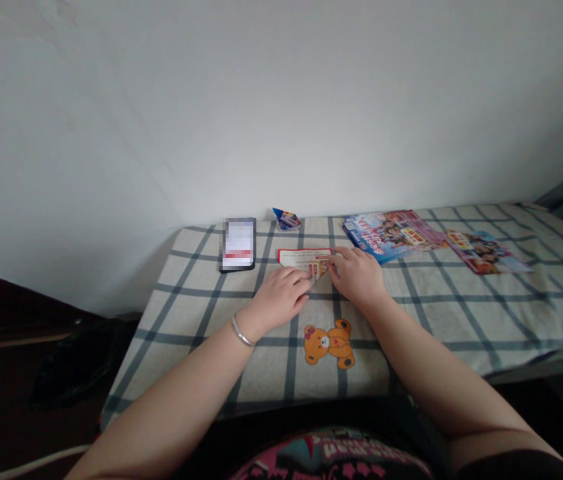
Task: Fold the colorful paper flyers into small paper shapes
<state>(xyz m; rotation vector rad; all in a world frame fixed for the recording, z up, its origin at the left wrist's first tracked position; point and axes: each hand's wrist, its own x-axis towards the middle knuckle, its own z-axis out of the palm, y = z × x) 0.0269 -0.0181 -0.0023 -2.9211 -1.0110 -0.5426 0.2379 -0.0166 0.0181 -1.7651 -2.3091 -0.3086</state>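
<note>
A folded paper sheet point(296, 257), white with red edges and red and yellow print, lies on the checked cloth in front of me. Its shape narrows toward me. My left hand point(280, 295), with a silver bangle on the wrist, presses its closed fingers on the paper's lower left side. At the right edge, my right hand point(358, 275) has thumb and fingers closed on the same sheet. Parts of the paper are hidden under both hands. Beyond it, near the wall, stands a small folded paper piece point(288, 220), blue and multicoloured.
A phone point(239, 244) with a lit, blurred screen lies to the left. Colourful leaflets point(386, 233) overlap at the back right, with another leaflet point(491, 253) beside them. A teddy bear picture point(328, 343) is on the checked cloth point(196, 313). A white wall point(281, 107) rises behind.
</note>
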